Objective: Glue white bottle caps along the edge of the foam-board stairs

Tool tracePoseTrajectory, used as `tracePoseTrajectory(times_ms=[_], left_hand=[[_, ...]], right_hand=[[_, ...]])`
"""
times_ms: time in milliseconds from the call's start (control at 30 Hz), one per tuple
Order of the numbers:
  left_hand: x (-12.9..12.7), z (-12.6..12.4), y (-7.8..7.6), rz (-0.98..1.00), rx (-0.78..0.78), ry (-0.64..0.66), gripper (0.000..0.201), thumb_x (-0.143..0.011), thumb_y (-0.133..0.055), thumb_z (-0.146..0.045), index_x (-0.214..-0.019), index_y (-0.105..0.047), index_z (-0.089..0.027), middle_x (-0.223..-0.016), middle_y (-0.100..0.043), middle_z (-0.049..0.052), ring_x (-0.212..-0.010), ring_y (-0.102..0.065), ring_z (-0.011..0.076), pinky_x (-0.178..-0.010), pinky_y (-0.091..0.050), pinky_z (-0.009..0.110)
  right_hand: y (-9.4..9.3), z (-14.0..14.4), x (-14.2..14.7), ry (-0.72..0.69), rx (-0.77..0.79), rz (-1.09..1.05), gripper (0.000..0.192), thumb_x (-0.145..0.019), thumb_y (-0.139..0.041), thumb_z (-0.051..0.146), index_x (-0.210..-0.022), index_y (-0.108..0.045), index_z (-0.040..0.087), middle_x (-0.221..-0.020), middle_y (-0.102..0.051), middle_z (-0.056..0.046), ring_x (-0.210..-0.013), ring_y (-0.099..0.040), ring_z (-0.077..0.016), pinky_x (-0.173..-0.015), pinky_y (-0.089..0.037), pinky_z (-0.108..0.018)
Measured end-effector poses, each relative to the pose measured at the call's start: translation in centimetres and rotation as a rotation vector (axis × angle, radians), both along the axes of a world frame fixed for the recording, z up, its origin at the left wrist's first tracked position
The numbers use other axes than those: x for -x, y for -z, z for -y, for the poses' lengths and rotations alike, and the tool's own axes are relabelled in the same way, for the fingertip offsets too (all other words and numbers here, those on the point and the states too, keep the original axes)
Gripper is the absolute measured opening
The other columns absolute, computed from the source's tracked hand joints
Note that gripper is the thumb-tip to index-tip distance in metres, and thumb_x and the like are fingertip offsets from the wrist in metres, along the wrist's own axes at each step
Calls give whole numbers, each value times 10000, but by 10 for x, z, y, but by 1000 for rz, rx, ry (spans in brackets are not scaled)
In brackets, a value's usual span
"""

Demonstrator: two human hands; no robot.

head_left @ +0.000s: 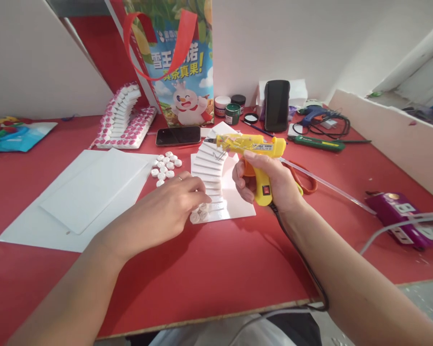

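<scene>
My right hand (274, 180) is wrapped round the grip of a yellow hot glue gun (250, 144), with its nozzle pointing left over the far steps. A clear glue stick (328, 185) sticks out of its back. Beneath it stands a small curved white staircase (207, 168) on a white foam board base (240, 204). My left hand (176, 199) is closed at the near left corner of the staircase, fingertips pinched on a small white rosette. A few more rosettes (197, 217) sit right below those fingers, partly hidden. Loose white rosettes (166, 166) lie in a group beyond my left hand.
White boards (90, 192) lie at left. Behind stand a pink-and-white decorated staircase model (120, 127), a phone (178, 136), a printed bag (184, 91), paint jars (233, 114) and a dark upright device (276, 105). At right are a green-handled tool (319, 142), scissors (306, 180) and a purple box (406, 216).
</scene>
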State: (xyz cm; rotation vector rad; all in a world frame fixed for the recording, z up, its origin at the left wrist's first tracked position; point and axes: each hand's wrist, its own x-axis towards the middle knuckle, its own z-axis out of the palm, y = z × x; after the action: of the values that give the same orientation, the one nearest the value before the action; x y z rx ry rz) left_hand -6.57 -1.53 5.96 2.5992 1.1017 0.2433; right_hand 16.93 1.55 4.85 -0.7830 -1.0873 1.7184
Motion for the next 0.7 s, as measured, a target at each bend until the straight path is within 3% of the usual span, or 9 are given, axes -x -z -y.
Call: tracePoseTrajectory(times_ms=[200,400,700], left_hand=[[-5,-2,5,31,28,15,364,-935,-453,-9,-980,-752,-211,-1120,-691,85,-1071,-640,249,-908,-536,376],[-8,-1,6,-35,13,11,299,-983,-439,-66,-956,-714,-179,-1047,-690,96,-997,-630,248,-861,-524,399],[-8,3,18,20,-156,4,222,-999,-477,-109,-857,-636,-174,-952,-684,94,-953,-619,259,-843,-509,418]], right_hand=[[3,-2,-3,-2,-6,5,359,-858,-696,469,-687,-627,161,-570,-597,-5,-374,-497,-99,-365,-359,-233],[2,-1,-3,-8,2,0,365,-852,-718,477,-697,-615,162,-587,-599,0,-382,-501,-92,-364,-364,-222],[0,0,-1,17,-9,-3,417,-839,-726,527,-682,-600,162,-564,-595,0,-366,-492,-92,-360,-358,-230]])
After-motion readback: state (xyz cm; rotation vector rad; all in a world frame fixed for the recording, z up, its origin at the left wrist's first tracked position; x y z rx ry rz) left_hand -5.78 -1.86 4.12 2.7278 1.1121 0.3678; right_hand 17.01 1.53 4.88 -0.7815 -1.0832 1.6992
